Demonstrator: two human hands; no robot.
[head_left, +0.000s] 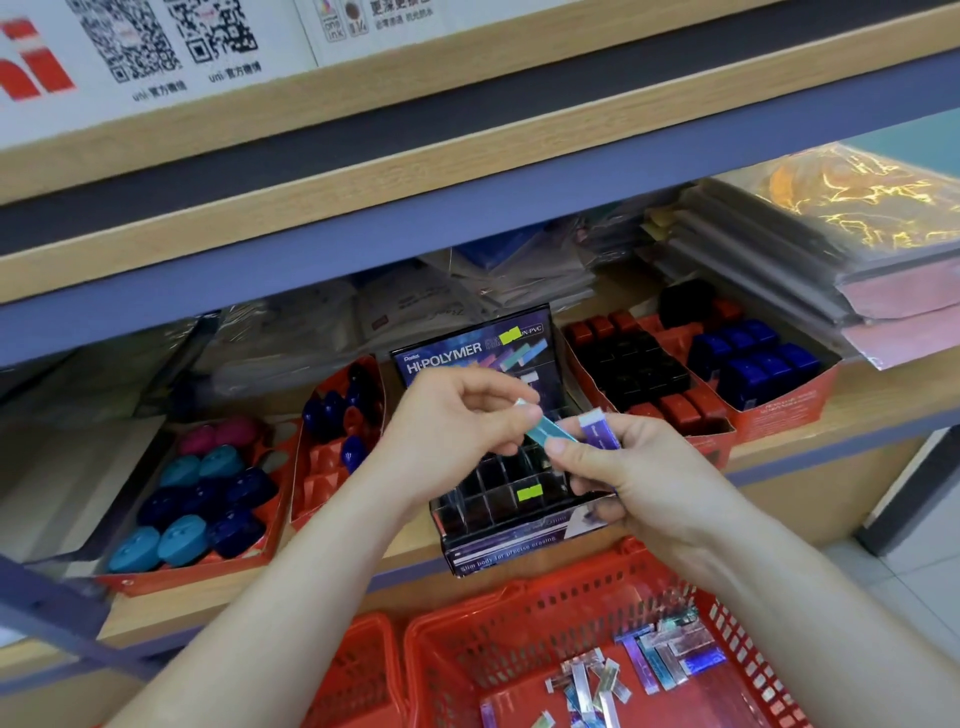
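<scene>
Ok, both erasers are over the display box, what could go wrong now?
The teal eraser, pinched only lightly between the left hand and right hand, could slip into the red basket below. The right hand also grips the purple eraser, so juggling two may drop one.

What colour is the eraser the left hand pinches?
The eraser is teal, seen in the head view.

Both hands, left (457, 410) and right (628, 467), pinch a teal eraser (545, 428); right also holds a purple eraser (602, 428).
</scene>
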